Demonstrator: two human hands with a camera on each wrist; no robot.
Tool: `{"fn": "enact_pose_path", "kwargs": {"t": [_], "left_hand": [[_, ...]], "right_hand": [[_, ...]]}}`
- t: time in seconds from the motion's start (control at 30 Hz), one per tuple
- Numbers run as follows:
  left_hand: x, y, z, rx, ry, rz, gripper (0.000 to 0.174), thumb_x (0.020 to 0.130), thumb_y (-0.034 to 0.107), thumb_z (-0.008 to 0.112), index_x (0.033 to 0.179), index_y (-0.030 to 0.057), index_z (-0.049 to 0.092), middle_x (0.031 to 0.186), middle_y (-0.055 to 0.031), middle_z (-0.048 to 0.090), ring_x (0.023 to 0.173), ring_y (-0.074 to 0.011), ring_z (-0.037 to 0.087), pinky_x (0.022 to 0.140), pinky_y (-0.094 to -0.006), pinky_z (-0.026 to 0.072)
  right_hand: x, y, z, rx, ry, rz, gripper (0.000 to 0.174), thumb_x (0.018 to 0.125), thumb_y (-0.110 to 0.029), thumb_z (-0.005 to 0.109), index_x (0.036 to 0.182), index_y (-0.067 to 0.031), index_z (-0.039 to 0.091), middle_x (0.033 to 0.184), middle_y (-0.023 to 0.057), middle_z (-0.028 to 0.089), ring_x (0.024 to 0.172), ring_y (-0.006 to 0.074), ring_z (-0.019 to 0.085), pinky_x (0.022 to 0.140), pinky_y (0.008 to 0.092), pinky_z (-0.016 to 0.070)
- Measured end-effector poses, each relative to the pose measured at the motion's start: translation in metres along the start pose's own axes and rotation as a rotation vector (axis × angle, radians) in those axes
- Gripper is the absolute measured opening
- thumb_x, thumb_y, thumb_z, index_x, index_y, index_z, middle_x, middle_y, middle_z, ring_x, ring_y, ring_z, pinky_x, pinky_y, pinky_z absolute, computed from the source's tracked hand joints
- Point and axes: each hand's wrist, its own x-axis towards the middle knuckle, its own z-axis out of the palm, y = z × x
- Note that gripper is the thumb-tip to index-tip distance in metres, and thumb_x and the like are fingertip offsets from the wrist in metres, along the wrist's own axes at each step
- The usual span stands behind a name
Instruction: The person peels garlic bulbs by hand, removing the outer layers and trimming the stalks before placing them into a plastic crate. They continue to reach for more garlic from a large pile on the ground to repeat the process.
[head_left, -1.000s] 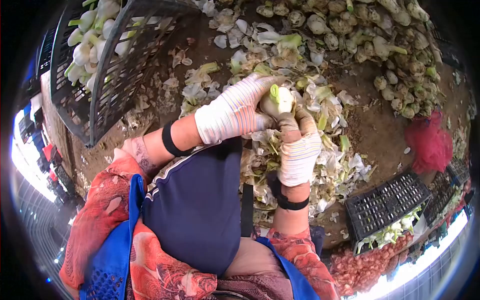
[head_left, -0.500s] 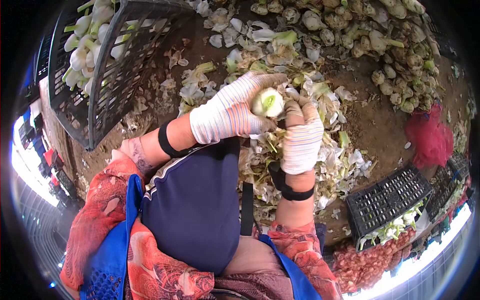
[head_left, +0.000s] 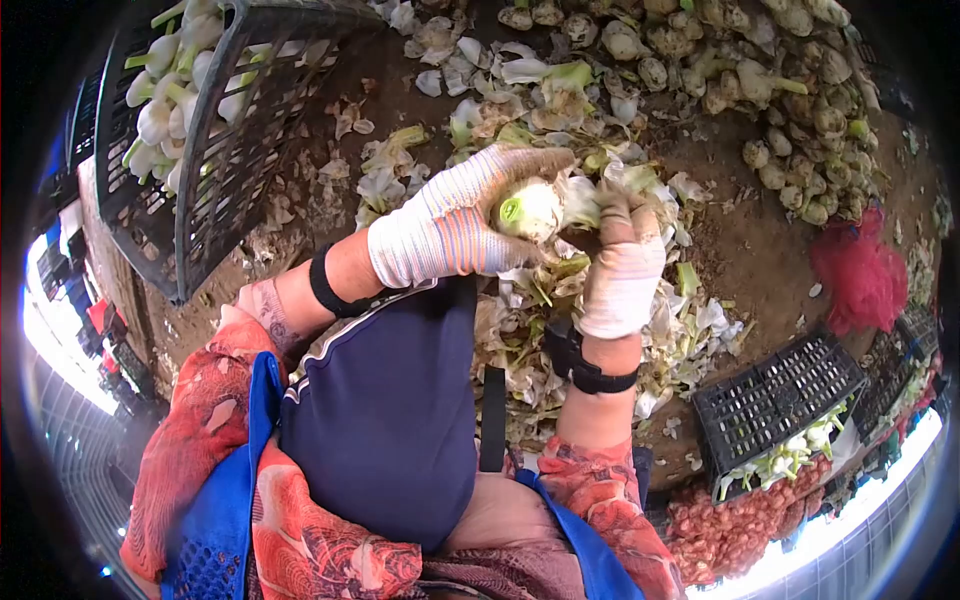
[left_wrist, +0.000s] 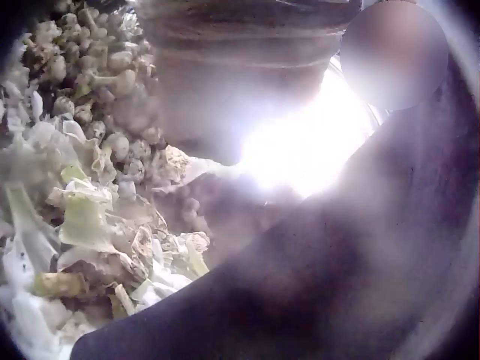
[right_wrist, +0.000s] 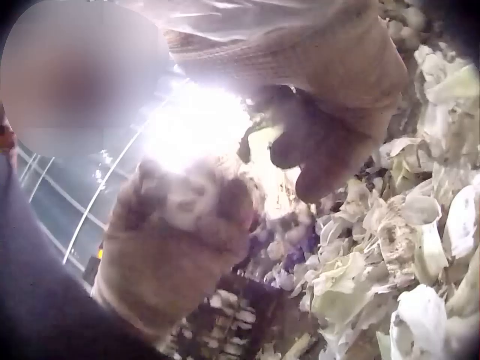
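A white garlic bulb (head_left: pixel 532 210) with a cut green stem end sits in my gloved left hand (head_left: pixel 450 220), thumb and fingers around it, stem end towards the wrist. My gloved right hand (head_left: pixel 622 270) is just right of the bulb, its fingertips pinching a pale flap of garlic skin (head_left: pixel 580 203) that stretches from the bulb. Both striped gloves are soiled brown at the fingers. In the right wrist view the right hand (right_wrist: pixel 330 97) curls at the top, facing the left hand (right_wrist: pixel 172 255); glare washes out much between them.
Peeled garlic skins (head_left: pixel 680 340) litter the ground beneath my hands. Unpeeled garlic bulbs (head_left: pixel 740 80) are heaped at the upper right. A black crate (head_left: pixel 190 230) with white garlic stands at upper left, another black crate (head_left: pixel 780 400) at lower right, near a pink mesh bag (head_left: pixel 860 275).
The bulb has turned in the left hand, its green stem end swinging towards the left wrist. My right hand has drawn away to the right, with a skin flap now stretched between it and the bulb.
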Motion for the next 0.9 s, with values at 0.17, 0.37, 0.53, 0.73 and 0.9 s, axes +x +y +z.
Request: {"fn": "enact_pose_path", "kwargs": {"t": [0.17, 0.37, 0.53, 0.73, 0.9], "left_hand": [[0.002, -0.005, 0.0, 0.319, 0.098, 0.197, 0.103, 0.058, 0.011, 0.093, 0.146, 0.0034, 0.04, 0.129, -0.0139, 0.057, 0.119, -0.0245, 0.056, 0.099, -0.034, 0.0486], [-0.005, -0.004, -0.002, 0.528, 0.024, 0.147, 0.091, 0.069, 0.021, 0.086, 0.148, 0.0098, 0.042, 0.131, -0.0167, 0.056, 0.121, -0.0323, 0.055, 0.104, -0.0401, 0.0428], [-0.004, 0.002, -0.004, 0.353, 0.033, 0.143, 0.093, 0.07, 0.021, 0.086, 0.149, 0.0076, 0.039, 0.135, -0.0178, 0.054, 0.125, -0.0333, 0.053, 0.106, -0.0389, 0.0421], [-0.004, -0.004, -0.003, 0.558, -0.019, 0.279, 0.097, 0.066, 0.022, 0.089, 0.149, 0.0107, 0.039, 0.135, -0.0199, 0.052, 0.121, -0.0385, 0.055, 0.1, -0.0415, 0.0469], [-0.003, -0.006, -0.009, 0.645, -0.106, 0.358, 0.091, 0.068, 0.014, 0.086, 0.147, 0.0121, 0.042, 0.133, -0.02, 0.054, 0.12, -0.0396, 0.055, 0.098, -0.0431, 0.0476]], "right_hand": [[-0.028, -0.018, 0.005, 0.127, -0.158, 0.092, 0.044, 0.088, -0.003, 0.065, 0.131, 0.0033, 0.058, 0.101, 0.0058, 0.066, 0.089, 0.0136, 0.061, 0.082, 0.0271, 0.051], [-0.025, -0.018, 0.0, -0.577, -0.26, -0.203, 0.017, 0.093, -0.004, 0.061, 0.107, 0.0036, 0.066, 0.096, 0.0081, 0.068, 0.084, 0.0128, 0.061, 0.076, 0.0269, 0.0516], [0.004, 0.005, -0.017, -0.165, -0.119, -0.098, 0.026, 0.096, -0.008, 0.054, 0.118, 0.0028, 0.062, 0.107, 0.0115, 0.064, 0.088, 0.0153, 0.065, 0.072, 0.028, 0.0586], [-0.028, -0.015, -0.002, -0.329, -0.266, -0.133, 0.033, 0.084, -0.006, 0.067, 0.117, 0.002, 0.065, 0.095, 0.0125, 0.068, 0.084, 0.0186, 0.064, 0.078, 0.03, 0.0516], [-0.022, -0.017, -0.006, -0.554, -0.33, -0.296, 0.02, 0.082, -0.005, 0.066, 0.101, 0.0007, 0.069, 0.086, 0.0154, 0.067, 0.076, 0.0252, 0.064, 0.074, 0.0335, 0.0513]]}}
